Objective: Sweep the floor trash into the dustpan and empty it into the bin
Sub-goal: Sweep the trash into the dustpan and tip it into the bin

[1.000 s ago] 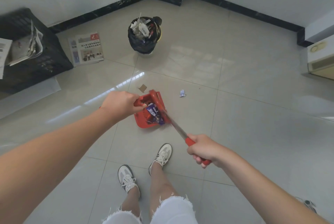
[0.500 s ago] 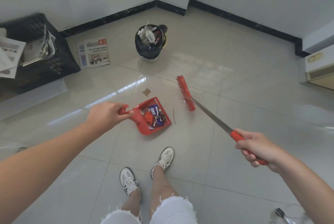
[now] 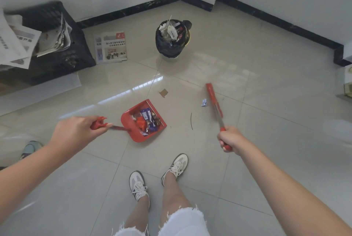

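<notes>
— What are your hands doing?
— My left hand (image 3: 76, 133) grips the dustpan (image 3: 139, 138) handle, and my right hand (image 3: 231, 139) grips the broom (image 3: 214, 100).
— And the trash?
— Wrappers (image 3: 147, 119) lie in the dustpan, just beyond my left hand. A crumpled paper (image 3: 204, 102) sits beside the broom head, ahead of my right hand. The bin (image 3: 167, 49) stands farthest out, between my hands.

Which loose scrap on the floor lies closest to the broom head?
The crumpled white-blue paper, right beside the broom head; the brown cardboard scrap lies apart, nearer the dustpan.
</notes>
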Motion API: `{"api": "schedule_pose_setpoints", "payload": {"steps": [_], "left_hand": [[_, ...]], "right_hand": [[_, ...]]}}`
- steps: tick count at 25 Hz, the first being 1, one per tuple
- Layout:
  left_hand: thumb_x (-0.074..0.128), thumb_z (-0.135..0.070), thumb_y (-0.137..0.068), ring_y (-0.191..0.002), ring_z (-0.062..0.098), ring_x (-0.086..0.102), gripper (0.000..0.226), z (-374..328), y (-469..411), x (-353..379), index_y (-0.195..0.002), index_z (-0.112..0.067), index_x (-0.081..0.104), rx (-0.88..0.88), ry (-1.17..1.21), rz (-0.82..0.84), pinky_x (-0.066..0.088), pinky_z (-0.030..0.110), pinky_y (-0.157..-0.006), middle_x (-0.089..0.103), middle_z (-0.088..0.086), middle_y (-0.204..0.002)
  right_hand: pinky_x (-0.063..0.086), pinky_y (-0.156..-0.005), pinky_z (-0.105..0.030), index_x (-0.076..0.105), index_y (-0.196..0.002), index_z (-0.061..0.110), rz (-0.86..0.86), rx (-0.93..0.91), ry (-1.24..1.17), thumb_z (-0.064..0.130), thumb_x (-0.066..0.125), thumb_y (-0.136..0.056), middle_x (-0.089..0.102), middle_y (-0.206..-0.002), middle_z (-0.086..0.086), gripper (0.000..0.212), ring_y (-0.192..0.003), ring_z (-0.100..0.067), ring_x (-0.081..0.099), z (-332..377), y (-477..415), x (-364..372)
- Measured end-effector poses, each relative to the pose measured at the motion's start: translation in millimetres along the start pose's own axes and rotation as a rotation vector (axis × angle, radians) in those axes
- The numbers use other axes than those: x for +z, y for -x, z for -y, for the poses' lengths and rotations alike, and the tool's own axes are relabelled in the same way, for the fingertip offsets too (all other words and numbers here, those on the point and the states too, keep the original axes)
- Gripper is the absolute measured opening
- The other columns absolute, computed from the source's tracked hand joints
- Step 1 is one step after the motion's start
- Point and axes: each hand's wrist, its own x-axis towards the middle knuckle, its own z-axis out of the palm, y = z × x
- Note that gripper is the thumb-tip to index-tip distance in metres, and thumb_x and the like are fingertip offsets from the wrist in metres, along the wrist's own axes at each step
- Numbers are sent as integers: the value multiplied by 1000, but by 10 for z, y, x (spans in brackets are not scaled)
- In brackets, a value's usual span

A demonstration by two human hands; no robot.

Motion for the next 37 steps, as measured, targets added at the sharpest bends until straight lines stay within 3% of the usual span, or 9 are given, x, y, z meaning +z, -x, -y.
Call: {"api": "schedule_pose_setpoints", "payload": {"steps": [4,9,13,16,20,24,28,34,37], "left_hand": [[61,-58,-83,-66,17,46,29,51,3,20,-84,-30,67,-89,20,-35,31,25,-49,58,-6,-63],[59,-62,-82,-64,18,46,29,193,14,0,-72,-34,58,-105,-5,-42,31,26,-50,55,-8,-60],[60,-60,-82,-63,18,47,33,281,63,6,-73,-29,63,-119,-21,-44,31,26,-50,57,-6,-60],[61,-59,-83,-64,18,48,31,326,102,39,-78,-28,65,-116,-1,-41,32,26,-51,59,-5,-62],[64,-55,-82,-65,17,48,28,340,87,72,-76,-28,64,-92,32,-42,33,26,-53,58,-6,-62],[63,-56,-82,-65,18,50,27,422,108,79,-75,-30,63,-78,28,-40,34,26,-53,62,-4,-64],[61,-58,-83,-73,21,61,30,452,96,99,-72,-30,59,-55,30,-30,33,26,-53,63,-5,-67],[57,-60,-83,-64,19,54,43,399,54,117,-58,-28,43,-23,35,6,32,27,-50,54,-6,-58],[58,-61,-83,-63,18,55,42,376,9,145,-63,-24,53,4,22,-9,34,26,-49,56,-5,-58]], "right_hand": [[34,-32,-12,37,-82,18,76,-79,70,-6,34,-86,42,-58,-8,24,-28,-11,38,375,81,622],[36,-33,-14,34,-79,17,173,-173,282,-4,32,-82,45,-67,-9,22,-34,-15,45,431,301,1092],[39,-35,-23,42,-119,12,256,-257,602,-4,31,-79,51,-71,-10,44,-42,-23,55,257,527,1165],[45,-39,-27,28,-146,16,314,-290,720,-3,33,-81,55,-84,-10,69,-46,-22,56,141,757,1167],[35,-35,-17,39,-143,24,440,-229,547,-3,39,-82,45,-57,-6,67,-32,-11,42,152,1091,871],[24,-35,-13,47,-137,37,463,-93,233,2,51,-84,39,-51,0,64,-35,-8,30,113,1292,278],[24,-37,-14,43,-140,39,390,-107,137,4,53,-85,40,-49,0,67,-36,-10,29,-85,1439,62],[25,-37,-13,43,-141,35,239,-128,70,0,53,-85,39,-48,-1,66,-34,-10,29,-155,1318,-211],[25,-37,-13,47,-138,34,199,-82,19,0,54,-85,38,-50,-2,63,-35,-10,28,-300,1284,-539]]}}
